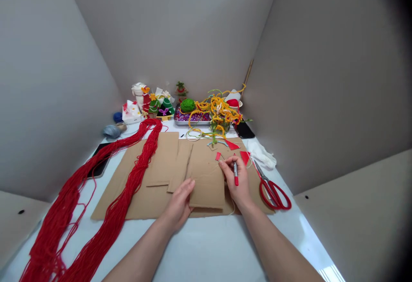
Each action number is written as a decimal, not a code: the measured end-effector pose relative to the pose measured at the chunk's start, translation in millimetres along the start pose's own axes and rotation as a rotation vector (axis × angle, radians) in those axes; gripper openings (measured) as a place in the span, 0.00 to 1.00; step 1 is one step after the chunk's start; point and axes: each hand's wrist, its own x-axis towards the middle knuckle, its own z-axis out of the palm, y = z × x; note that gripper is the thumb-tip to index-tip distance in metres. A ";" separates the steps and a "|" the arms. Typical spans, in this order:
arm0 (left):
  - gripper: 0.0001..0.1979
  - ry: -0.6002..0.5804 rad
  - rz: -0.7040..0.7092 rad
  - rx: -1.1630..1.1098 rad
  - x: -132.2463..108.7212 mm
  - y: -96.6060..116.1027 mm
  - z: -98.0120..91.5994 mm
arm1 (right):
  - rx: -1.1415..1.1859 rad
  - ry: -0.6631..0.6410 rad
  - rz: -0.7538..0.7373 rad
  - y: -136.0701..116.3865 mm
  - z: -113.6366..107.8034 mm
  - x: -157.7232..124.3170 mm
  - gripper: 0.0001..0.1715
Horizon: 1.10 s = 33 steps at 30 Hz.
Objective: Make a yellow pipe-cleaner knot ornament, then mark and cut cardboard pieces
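Observation:
My left hand (pixel 180 202) grips the lower left edge of a piece of brown cardboard (pixel 207 187), thumb on top and fingers beneath. A red-ended marker (pixel 236 174) lies in my right hand (pixel 238 185), its red end pointing back toward me. The right thumb and forefinger are close together near the cardboard's upper right edge; whether they pinch anything there is too small to tell. Just beyond them is a small red scrap (pixel 218 156). Other cut cardboard pieces (pixel 163 162) lie to the left on a large cardboard sheet (pixel 112 196).
Red-handled scissors (pixel 273 194) lie at the right, near white cloth (pixel 262 154). A long red yarn skein (pixel 135 179) stretches across the left side, over a dark tablet (pixel 99 162). Behind stand a bead tray (pixel 193 123), tangled yellow yarn (pixel 222 110) and small felt trees (pixel 165 107).

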 end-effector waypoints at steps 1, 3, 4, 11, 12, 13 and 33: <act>0.18 0.004 -0.013 -0.002 0.1 -0.3 0.7 | -0.028 0.011 0.000 0.6 -0.5 1.1 0.12; 0.19 0.042 -0.017 -0.004 1.3 -2.1 1.2 | -0.077 0.033 0.002 1.7 -0.9 2.9 0.12; 0.19 0.075 -0.008 0.001 2.5 -3.5 1.0 | -0.097 0.044 0.003 2.1 -0.9 3.4 0.12; 0.28 0.198 0.085 0.173 10.3 -10.8 -3.5 | -0.153 0.056 -0.010 -1.9 -1.1 1.0 0.09; 0.28 0.192 0.088 0.192 10.7 -11.1 -3.7 | -0.154 0.053 -0.010 -3.4 -1.4 0.3 0.09; 0.28 0.189 0.093 0.206 10.9 -11.3 -3.9 | -0.152 0.051 -0.008 -4.9 -1.7 -0.3 0.09; 0.25 0.273 0.165 0.115 9.4 -12.0 -2.5 | -0.066 -0.117 0.159 -1.2 -4.7 -0.5 0.15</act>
